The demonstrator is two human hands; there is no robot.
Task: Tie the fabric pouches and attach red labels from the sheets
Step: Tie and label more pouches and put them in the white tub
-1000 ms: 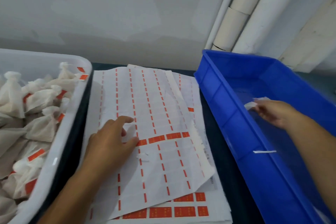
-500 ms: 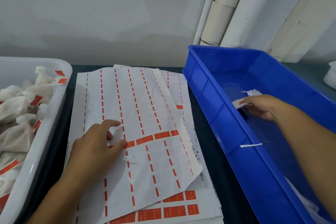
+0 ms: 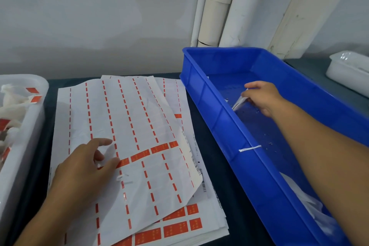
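Observation:
A stack of white label sheets lies in the middle of the dark table, with one row of red labels left on the top sheet. My left hand rests on that sheet, thumb tip at the left end of the red row. Inside the blue bin my right hand pinches a small white fabric pouch near the bin floor. More white fabric lies at the bin's near end. Tied pouches with red labels fill the white tub at the left.
A short white string hangs over the blue bin's near rim. A white lidded container stands at the far right. White pipes run up the wall behind the bin. Full red labels show on a lower sheet.
The view has swung to the right, so the white tub has slid toward the left edge. My right hand has lowered the pouch toward the bin floor. My left hand stays on the sheet.

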